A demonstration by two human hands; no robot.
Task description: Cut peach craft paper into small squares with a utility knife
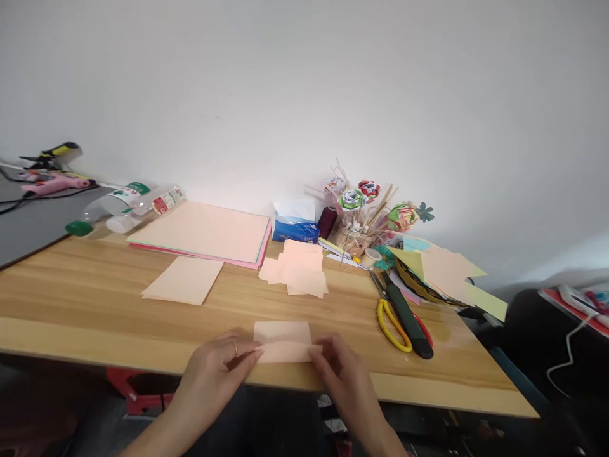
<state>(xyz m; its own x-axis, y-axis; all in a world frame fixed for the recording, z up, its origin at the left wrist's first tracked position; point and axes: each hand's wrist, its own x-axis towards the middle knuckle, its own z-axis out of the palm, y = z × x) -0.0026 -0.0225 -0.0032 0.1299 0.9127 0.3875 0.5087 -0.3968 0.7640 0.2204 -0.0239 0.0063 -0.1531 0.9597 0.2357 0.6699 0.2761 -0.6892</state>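
Observation:
A small sheet of pale pink paper (282,331) lies at the front edge of the wooden table, its near edge curled up. My left hand (221,363) pinches its left side between thumb and forefinger; a ring shows on one finger. At the right side, my right hand (343,371) grips the same paper between thumb and fingers. Just beyond it sits a loose pile of small pink paper pieces (301,270). Farther left is a short stack of larger pale sheets (184,280).
Scissors with yellow handles (394,327) and a dark green-handled cutter (406,317) lie to the right. Behind stand a blue tissue pack (295,230) and paper flowers (353,200). Large coloured sheets (204,230), plastic bottles (111,202) and a pink glue gun (59,183) are at left.

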